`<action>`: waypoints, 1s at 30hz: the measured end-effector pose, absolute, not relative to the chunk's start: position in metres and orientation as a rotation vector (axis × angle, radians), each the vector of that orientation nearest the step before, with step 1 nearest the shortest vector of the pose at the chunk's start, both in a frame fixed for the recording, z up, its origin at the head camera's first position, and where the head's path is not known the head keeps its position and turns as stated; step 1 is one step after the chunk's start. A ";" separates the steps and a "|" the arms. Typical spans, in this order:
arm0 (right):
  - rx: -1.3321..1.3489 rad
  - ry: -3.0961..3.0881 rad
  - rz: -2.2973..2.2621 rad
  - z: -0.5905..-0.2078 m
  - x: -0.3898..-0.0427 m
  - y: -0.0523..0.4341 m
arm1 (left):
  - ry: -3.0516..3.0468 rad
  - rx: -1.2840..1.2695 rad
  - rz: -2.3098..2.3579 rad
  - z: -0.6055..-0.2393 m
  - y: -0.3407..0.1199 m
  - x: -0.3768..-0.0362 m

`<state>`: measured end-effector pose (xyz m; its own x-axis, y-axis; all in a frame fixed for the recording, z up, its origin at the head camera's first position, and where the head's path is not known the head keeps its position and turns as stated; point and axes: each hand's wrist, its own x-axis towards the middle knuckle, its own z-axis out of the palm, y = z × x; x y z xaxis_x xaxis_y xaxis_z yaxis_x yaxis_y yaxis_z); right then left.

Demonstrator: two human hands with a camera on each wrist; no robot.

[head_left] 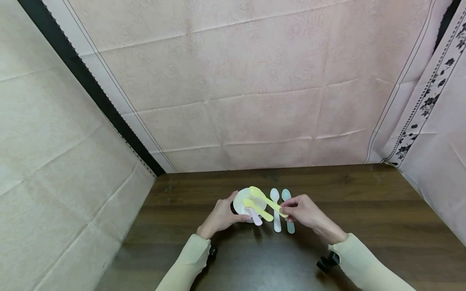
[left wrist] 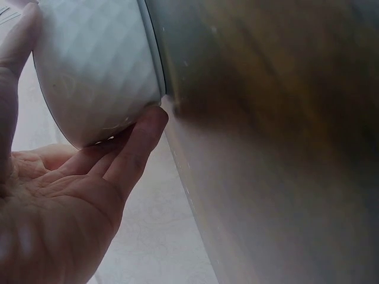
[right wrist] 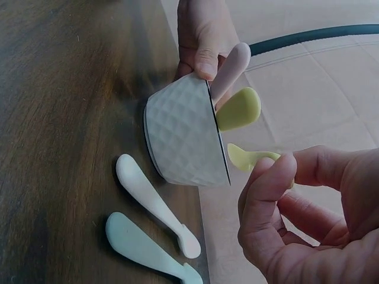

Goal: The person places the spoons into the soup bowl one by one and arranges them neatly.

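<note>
I see the left hand (head_left: 221,216) cupping the white bowl (head_left: 243,202) from 9 o'clock. The right hand (head_left: 305,211) pinches a yellow spoon (head_left: 267,201) by its handle, long axis running 10 to 4 across the rim. White spoon (head_left: 276,210) and teal spoon (head_left: 288,211) lie parallel between bowl and right hand; open table (head_left: 364,210) toward 3.

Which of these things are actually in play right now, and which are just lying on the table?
In hand:
white quilted-pattern bowl, held by the left hand
yellow plastic spoon, pinched by the right hand
second yellow plastic spoon and pink plastic spoon, resting in the bowl

Lying about:
white plastic spoon
pale teal plastic spoon
both on the dark wooden table
</note>
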<state>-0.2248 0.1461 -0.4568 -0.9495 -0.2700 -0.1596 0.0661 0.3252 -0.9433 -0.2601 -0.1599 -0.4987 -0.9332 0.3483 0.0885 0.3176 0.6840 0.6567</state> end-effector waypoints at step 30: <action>-0.161 2.253 -1.645 -0.465 -0.236 0.128 | 2.831 0.462 1.089 -0.498 -0.159 -0.258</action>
